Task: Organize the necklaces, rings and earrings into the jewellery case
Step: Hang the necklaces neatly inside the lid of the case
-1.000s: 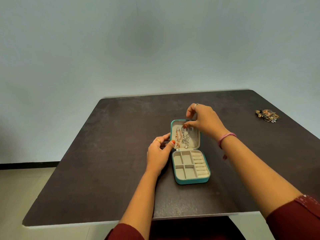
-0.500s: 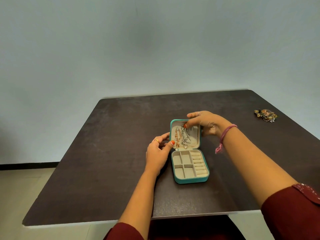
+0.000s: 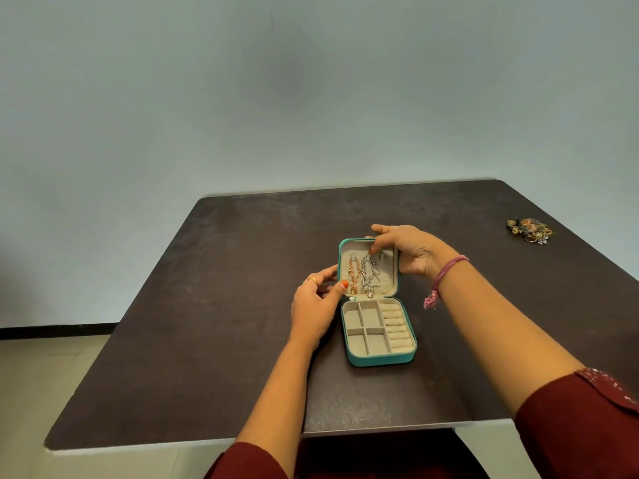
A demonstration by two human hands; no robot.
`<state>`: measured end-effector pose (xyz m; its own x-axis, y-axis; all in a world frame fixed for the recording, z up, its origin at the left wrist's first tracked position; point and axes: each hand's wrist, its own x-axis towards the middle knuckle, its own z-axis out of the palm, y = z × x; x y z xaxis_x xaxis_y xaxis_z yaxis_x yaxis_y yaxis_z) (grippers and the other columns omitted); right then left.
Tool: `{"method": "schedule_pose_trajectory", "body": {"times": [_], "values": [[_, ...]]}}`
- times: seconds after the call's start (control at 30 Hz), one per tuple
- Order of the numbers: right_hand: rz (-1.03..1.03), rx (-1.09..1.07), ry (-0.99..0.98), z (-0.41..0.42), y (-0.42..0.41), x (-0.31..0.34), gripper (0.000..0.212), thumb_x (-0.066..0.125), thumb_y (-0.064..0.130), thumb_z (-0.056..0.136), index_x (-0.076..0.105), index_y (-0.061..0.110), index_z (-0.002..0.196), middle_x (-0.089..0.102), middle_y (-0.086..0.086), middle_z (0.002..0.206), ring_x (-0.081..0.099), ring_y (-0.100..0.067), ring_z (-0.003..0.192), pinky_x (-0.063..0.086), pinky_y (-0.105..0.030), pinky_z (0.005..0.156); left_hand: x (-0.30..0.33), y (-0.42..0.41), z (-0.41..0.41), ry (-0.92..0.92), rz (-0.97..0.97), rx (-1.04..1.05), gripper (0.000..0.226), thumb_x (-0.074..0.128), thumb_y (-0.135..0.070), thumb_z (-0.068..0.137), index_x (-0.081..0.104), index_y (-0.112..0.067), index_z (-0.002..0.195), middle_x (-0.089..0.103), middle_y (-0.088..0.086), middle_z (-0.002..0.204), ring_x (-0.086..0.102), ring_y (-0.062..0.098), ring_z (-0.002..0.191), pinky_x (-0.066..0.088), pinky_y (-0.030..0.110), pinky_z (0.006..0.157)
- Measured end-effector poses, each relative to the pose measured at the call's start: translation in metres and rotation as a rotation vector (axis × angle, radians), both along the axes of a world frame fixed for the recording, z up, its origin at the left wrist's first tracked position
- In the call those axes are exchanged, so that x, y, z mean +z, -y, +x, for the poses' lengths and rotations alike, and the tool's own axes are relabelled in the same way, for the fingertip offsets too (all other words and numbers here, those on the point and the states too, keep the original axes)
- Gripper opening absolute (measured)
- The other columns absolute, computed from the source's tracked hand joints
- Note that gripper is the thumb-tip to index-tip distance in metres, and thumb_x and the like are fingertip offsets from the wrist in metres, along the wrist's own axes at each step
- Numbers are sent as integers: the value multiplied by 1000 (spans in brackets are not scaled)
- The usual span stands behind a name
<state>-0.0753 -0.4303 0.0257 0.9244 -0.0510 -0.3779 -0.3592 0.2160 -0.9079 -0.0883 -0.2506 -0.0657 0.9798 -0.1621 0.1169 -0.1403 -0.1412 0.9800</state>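
Observation:
A teal jewellery case lies open on the dark table, lid raised towards the far side. Inside the lid hang a rose-gold necklace and a silver necklace. The base has beige compartments and ring rolls, with nothing in them. My left hand grips the lid's left edge, thumb on the rim. My right hand holds the lid's top right corner, with thumb and forefinger pinching the top of the silver necklace.
A small heap of rings and earrings lies near the table's far right edge. A pink thread bracelet circles my right wrist. The table ends at a pale wall; floor shows at the left.
My right hand has dropped from above the lid and rolled palm-inward onto the lid's top right corner. The silver necklace shifted slightly. My left hand has stayed put.

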Motion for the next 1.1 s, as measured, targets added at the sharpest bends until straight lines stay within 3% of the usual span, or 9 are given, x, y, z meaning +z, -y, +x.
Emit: {"method": "schedule_pose_trajectory", "body": {"times": [0.27,0.43,0.67,0.8,0.93,1.1], "values": [[5,-14,44,-1,-1,-5,47,59,-13,80,52,14,118,64,-14,95,66,-27,80,56,-39,76,0,0,1,-7,7,18,35,68,-21,87,62,-24,120,69,-12,100,66,4,91,55,25,81],[-49,-15,52,-1,-2,-7,45,60,-11,80,54,13,118,65,-13,96,65,-25,81,55,-36,71,-2,1,2,-10,0,40,33,68,-22,87,63,-22,119,69,-10,98,66,4,89,53,20,78],[-200,-108,82,-8,17,-13,39,65,0,80,59,21,112,65,-2,105,57,-18,102,41,-36,92,-3,3,1,-16,-10,68,31,67,-21,87,63,-19,117,70,-5,101,67,8,91,56,27,81],[-202,-237,123,-18,46,-19,25,64,9,86,60,25,105,67,4,96,59,-12,92,44,-27,76,-4,3,1,-4,10,81,31,66,-21,87,64,-17,118,70,-5,100,67,7,89,56,25,80],[-228,-351,180,-36,79,-26,16,62,10,88,62,24,97,66,3,92,61,-11,83,46,-25,71,0,3,0,17,66,107,31,64,-22,88,63,-19,119,68,-7,99,64,1,84,51,14,72],[-424,-483,222,-65,118,-43,15,59,5,90,63,15,101,63,0,89,58,-9,76,42,-21,68,1,5,-1,48,155,125,33,61,-24,90,62,-19,123,66,-6,107,61,-4,86,47,12,73]]}}
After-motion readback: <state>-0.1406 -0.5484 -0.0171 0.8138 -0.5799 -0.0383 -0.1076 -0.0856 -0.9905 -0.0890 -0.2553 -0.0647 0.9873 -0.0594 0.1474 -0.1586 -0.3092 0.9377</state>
